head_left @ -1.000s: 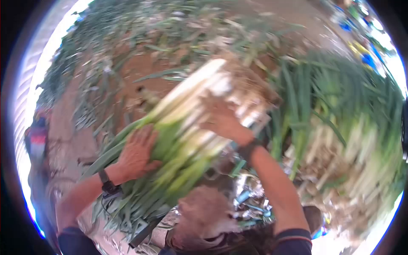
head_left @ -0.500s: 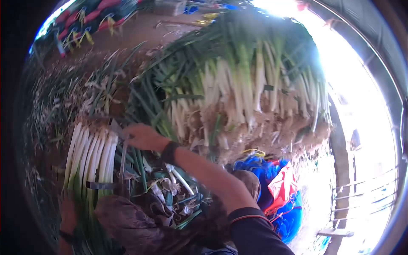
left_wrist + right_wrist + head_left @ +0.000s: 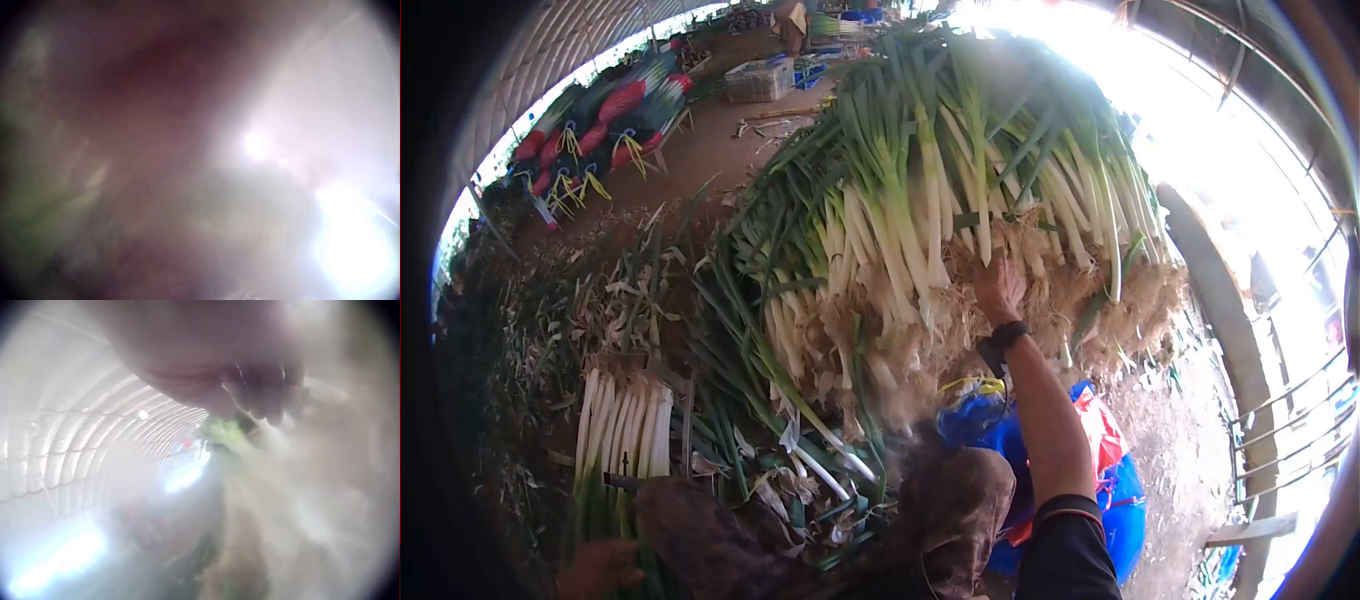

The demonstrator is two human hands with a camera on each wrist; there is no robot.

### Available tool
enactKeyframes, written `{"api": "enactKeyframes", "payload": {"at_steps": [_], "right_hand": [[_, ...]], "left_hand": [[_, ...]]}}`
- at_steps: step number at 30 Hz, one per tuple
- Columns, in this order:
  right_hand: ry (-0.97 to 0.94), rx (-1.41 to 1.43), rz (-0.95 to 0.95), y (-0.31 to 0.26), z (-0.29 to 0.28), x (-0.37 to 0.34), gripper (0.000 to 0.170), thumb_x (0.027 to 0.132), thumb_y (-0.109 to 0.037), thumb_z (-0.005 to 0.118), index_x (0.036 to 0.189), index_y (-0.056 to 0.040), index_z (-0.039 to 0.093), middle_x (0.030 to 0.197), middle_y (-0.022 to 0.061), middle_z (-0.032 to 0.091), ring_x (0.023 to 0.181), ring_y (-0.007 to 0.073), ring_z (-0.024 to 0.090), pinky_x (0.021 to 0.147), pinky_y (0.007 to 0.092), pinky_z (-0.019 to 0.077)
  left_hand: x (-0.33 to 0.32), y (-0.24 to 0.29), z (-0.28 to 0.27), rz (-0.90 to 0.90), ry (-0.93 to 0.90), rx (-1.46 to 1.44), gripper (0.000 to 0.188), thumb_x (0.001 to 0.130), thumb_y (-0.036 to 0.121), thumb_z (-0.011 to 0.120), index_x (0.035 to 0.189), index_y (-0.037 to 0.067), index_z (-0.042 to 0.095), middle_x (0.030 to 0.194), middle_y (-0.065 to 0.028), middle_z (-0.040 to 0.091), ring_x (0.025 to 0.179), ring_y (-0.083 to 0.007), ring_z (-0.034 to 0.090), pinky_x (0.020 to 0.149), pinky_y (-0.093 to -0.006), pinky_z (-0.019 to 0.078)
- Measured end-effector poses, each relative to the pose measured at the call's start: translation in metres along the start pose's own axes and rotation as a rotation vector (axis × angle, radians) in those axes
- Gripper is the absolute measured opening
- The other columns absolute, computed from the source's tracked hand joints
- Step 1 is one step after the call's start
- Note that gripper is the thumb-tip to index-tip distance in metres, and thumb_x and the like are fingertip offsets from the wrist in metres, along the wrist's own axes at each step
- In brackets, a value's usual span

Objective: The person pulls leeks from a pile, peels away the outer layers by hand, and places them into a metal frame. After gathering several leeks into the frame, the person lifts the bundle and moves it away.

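A big heap of large green onions [image 3: 920, 210] lies in front, white stalks and brown roots toward me, green leaves away. My right hand [image 3: 1000, 290] reaches in among the roots at the heap's near edge; roots and stalks partly hide its fingertips. In the right wrist view, its fingers [image 3: 272, 406] extend beside a blurred pale stalk. At lower left, an even bundle of green onions [image 3: 622, 420] lies roots away from me, in a metal frame [image 3: 687, 435] with a dark bar across. My left hand [image 3: 605, 567] rests by the bundle's green part, dim and blurred.
Blue and red plastic sacking [image 3: 1115, 480] lies right of my knee [image 3: 970, 500]. Leaf trimmings [image 3: 800, 490] litter the ground between bundle and heap. Farther back are bagged bundles with yellow ties [image 3: 600, 130] and a pale crate [image 3: 760, 82]. A railing [image 3: 1290, 420] runs along the right.
My right hand has gone from the bundle's stalks to its root end, then rightward to the heap. The left hand stays by the bundle's leaves. The head view has swung right and up.
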State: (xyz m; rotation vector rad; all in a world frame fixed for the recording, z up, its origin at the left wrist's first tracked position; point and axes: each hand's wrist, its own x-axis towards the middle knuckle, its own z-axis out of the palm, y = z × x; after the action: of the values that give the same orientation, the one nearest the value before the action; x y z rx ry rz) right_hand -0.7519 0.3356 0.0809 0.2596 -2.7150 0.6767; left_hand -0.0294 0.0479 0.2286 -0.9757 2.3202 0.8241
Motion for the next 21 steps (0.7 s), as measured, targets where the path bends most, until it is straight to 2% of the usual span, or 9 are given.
{"api": "enactKeyframes", "payload": {"at_steps": [3, 6, 7, 9, 11, 13, 15, 18, 21], "right_hand": [[-0.038, -0.049, 0.006, 0.01, 0.023, 0.016, 0.046, 0.081, -0.041, 0.066, 0.107, -0.0032, 0.062, 0.106, 0.0196, 0.066, 0.099, 0.037, 0.064, 0.081, 0.0489, 0.0504], [-0.031, -0.104, -0.107, 0.011, 0.025, 0.026, 0.045, 0.082, -0.039, 0.066, 0.108, -0.0032, 0.062, 0.106, 0.0189, 0.066, 0.1, 0.0369, 0.064, 0.081, 0.0485, 0.0508], [-0.093, -0.131, -0.079, 0.012, 0.024, 0.031, 0.044, 0.082, -0.036, 0.066, 0.11, -0.0034, 0.06, 0.105, 0.0195, 0.066, 0.099, 0.0374, 0.064, 0.081, 0.0486, 0.051], [-0.152, -0.164, -0.059, 0.013, 0.021, 0.043, 0.043, 0.082, -0.033, 0.065, 0.112, -0.0036, 0.058, 0.105, 0.0201, 0.066, 0.098, 0.0379, 0.065, 0.081, 0.0487, 0.0512], [-0.016, -0.022, 0.046, 0.011, 0.016, 0.05, 0.043, 0.082, -0.029, 0.065, 0.116, -0.0038, 0.053, 0.104, 0.0225, 0.065, 0.095, 0.0389, 0.065, 0.082, 0.0487, 0.0514], [-0.135, 0.207, 0.082, 0.007, 0.009, 0.045, 0.044, 0.083, -0.028, 0.065, 0.116, -0.0038, 0.051, 0.105, 0.0231, 0.065, 0.093, 0.0397, 0.065, 0.082, 0.0488, 0.0517], [-0.25, 0.438, 0.121, -0.003, 0.015, 0.027, 0.044, 0.083, -0.026, 0.065, 0.117, -0.0038, 0.049, 0.106, 0.0237, 0.065, 0.092, 0.0405, 0.066, 0.082, 0.0489, 0.0521], [-0.154, 0.184, -0.063, -0.028, 0.046, -0.008, 0.05, 0.08, -0.029, 0.071, 0.115, -0.0027, 0.049, 0.101, 0.0231, 0.066, 0.087, 0.0381, 0.067, 0.074, 0.0465, 0.0553], [-0.133, 0.152, -0.142, -0.04, 0.043, -0.015, 0.059, 0.073, -0.031, 0.077, 0.115, -0.0013, 0.049, 0.091, 0.022, 0.068, 0.08, 0.036, 0.069, 0.063, 0.0436, 0.0565]], "left_hand": [[0.01, 0.113, 0.016, 0.292, -0.121, -0.332, 0.04, 0.099, 0.013, 0.056, 0.138, 0.005, 0.051, 0.122, -0.0136, 0.064, 0.11, -0.0329, 0.062, 0.095, -0.0416, 0.0475], [0.026, 0.155, 0.03, 0.391, -0.161, -0.206, 0.043, 0.095, 0.011, 0.062, 0.136, 0.003, 0.053, 0.121, -0.0155, 0.064, 0.108, -0.0343, 0.062, 0.096, -0.0444, 0.0489], [0.028, 0.171, 0.035, 0.388, -0.161, -0.211, 0.043, 0.095, 0.011, 0.062, 0.136, 0.003, 0.053, 0.121, -0.0155, 0.064, 0.108, -0.0343, 0.062, 0.096, -0.0444, 0.0489], [0.035, 0.197, 0.041, 0.111, -0.243, -0.288, 0.027, 0.093, 0.009, 0.06, 0.119, 0.001, 0.063, 0.104, -0.0077, 0.067, 0.087, -0.0136, 0.06, 0.075, -0.0267, 0.0486], [0.051, 0.201, 0.043, 0.083, -0.271, -0.297, 0.028, 0.093, 0.009, 0.059, 0.12, 0.001, 0.063, 0.103, -0.0076, 0.067, 0.088, -0.0135, 0.061, 0.076, -0.0274, 0.0489], [0.073, 0.196, 0.053, 0.054, -0.3, -0.305, 0.028, 0.093, 0.009, 0.059, 0.12, 0.001, 0.063, 0.102, -0.0075, 0.067, 0.089, -0.0133, 0.061, 0.076, -0.0282, 0.0493], [0.098, 0.18, 0.071, 0.548, 0.058, -0.026, 0.029, 0.093, 0.009, 0.059, 0.12, 0.002, 0.062, 0.103, -0.0092, 0.067, 0.091, -0.0157, 0.063, 0.078, -0.0293, 0.0505], [0.125, 0.219, 0.058, 0.486, -0.171, -0.097, 0.051, 0.087, 0.034, 0.07, 0.127, 0.004, 0.059, 0.113, -0.018, 0.066, 0.101, -0.0325, 0.065, 0.088, -0.0382, 0.0513], [0.155, 0.228, 0.079, 0.705, -0.138, -0.044, 0.049, 0.087, 0.027, 0.069, 0.129, 0.006, 0.056, 0.112, -0.0187, 0.065, 0.098, -0.033, 0.066, 0.085, -0.0407, 0.0519]]}}
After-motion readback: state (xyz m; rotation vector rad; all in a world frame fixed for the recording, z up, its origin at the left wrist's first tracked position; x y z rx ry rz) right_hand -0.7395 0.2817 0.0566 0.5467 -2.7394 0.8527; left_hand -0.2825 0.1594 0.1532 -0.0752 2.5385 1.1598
